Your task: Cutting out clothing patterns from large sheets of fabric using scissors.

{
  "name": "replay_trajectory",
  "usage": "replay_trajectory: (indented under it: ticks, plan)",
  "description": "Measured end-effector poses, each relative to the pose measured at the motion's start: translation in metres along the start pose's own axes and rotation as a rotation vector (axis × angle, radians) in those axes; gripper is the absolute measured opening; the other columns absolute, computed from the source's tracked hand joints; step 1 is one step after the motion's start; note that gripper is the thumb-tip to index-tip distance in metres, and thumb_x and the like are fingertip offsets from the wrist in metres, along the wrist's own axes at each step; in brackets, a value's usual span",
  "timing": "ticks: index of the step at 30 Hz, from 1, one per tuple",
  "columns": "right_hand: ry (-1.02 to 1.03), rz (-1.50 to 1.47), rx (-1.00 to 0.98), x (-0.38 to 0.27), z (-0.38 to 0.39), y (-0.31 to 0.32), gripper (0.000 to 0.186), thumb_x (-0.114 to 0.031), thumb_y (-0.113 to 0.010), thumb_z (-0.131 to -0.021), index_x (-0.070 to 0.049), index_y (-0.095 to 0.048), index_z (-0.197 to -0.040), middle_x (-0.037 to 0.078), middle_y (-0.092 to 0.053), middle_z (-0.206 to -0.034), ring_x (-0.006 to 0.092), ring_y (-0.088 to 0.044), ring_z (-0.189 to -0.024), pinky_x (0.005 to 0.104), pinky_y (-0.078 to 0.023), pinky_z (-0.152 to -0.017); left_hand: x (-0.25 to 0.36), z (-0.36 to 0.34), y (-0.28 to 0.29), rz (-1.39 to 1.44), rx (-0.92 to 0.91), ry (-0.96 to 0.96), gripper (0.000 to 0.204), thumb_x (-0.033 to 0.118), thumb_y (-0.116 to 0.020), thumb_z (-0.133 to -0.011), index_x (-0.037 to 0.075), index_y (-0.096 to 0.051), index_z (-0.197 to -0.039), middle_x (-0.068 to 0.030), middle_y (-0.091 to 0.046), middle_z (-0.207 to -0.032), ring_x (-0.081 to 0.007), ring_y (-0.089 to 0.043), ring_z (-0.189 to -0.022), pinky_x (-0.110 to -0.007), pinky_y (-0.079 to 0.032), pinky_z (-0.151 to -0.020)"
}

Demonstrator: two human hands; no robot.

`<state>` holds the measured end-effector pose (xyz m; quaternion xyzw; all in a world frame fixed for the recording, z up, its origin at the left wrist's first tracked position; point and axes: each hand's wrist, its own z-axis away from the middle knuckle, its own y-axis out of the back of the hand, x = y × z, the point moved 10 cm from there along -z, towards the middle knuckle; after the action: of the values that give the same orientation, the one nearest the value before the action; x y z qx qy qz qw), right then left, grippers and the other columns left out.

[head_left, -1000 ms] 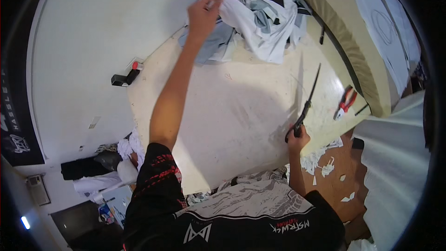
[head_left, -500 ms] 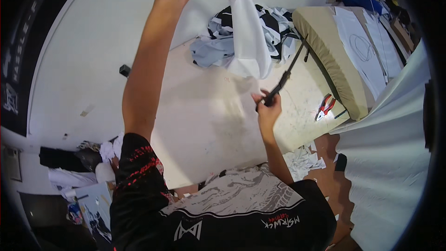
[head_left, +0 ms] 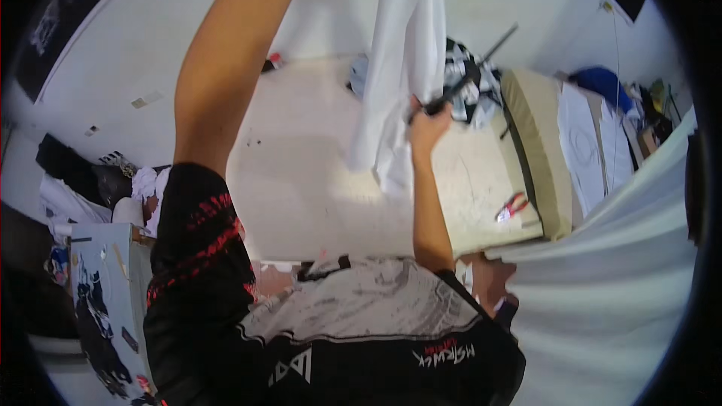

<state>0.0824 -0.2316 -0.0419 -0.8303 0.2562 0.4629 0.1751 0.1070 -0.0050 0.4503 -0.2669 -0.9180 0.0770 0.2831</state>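
My left forearm (head_left: 226,53) reaches up past the top edge, so the left hand is out of view. A length of white cloth (head_left: 398,53) hangs down from the top edge to the middle of the picture. Beside the cloth's right edge, my right hand (head_left: 430,131) is closed round the black handle of a long, thin dark tool (head_left: 468,83). The tool slants up to the right, and its exact kind is hard to make out. Behind it, a heap of black, white and grey cloth (head_left: 459,68) lies at the back of the pale table (head_left: 301,180).
Red-handled pliers (head_left: 513,207) lie at the table's right, near a beige padded block (head_left: 538,150). White sheets (head_left: 583,135) lie on that block. A white curtain (head_left: 594,286) hangs at the right. At the left stands a grey side table (head_left: 113,244) with cloth beyond it.
My left hand has risen out of view. The right hand and its tool have moved up, and the white cloth now hangs beside them. The view has shifted.
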Motion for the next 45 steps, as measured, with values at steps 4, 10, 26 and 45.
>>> replay_trajectory:
  ticks: [4,10,26,45]
  plan:
    - [0.110,0.001,0.036,0.002,-0.058,0.038,0.040,-0.020,-0.091,-0.081,0.000,-0.056,-0.083,0.002,-0.054,-0.073,0.0146,-0.047,-0.068,0.0331,-0.044,-0.065,0.051,0.003,0.089,-0.411,0.339,-0.036,0.026,0.002,-0.054,-0.103,-0.003,-0.066,-0.126,-0.0151,-0.067,-0.115,-0.0271,-0.073,-0.103,-0.039,-0.065,-0.089]
    - [0.080,-0.041,-0.007,-0.023,-0.127,0.010,0.033,-0.020,-0.088,-0.086,0.000,-0.062,-0.089,0.000,-0.059,-0.074,0.0108,-0.053,-0.068,0.0278,-0.045,-0.062,0.170,0.057,0.327,-0.658,0.600,-0.020,0.039,0.033,-0.066,-0.102,0.010,-0.069,-0.134,-0.0148,-0.066,-0.131,-0.0321,-0.066,-0.123,-0.049,-0.056,-0.098]
    - [-0.187,-0.358,-0.256,-0.071,-0.220,0.026,0.015,-0.008,-0.081,-0.084,-0.005,-0.066,-0.083,-0.005,-0.054,-0.071,0.0070,-0.046,-0.063,0.0263,-0.035,-0.058,0.143,0.223,0.329,-0.878,0.743,0.090,0.028,0.023,-0.062,-0.106,0.000,-0.074,-0.116,-0.0020,-0.072,-0.098,-0.0096,-0.060,-0.074,-0.027,-0.050,-0.066]
    - [-0.857,0.049,-0.344,-0.010,0.124,0.259,0.036,-0.011,-0.092,-0.081,-0.005,-0.058,-0.092,0.011,-0.075,-0.102,0.0071,-0.064,-0.073,0.0199,-0.040,-0.056,-0.286,0.722,-0.097,0.013,-0.925,1.394,0.037,0.021,-0.072,-0.095,0.002,-0.069,-0.127,-0.0189,-0.076,-0.101,-0.0260,-0.075,-0.076,-0.035,-0.060,-0.070]
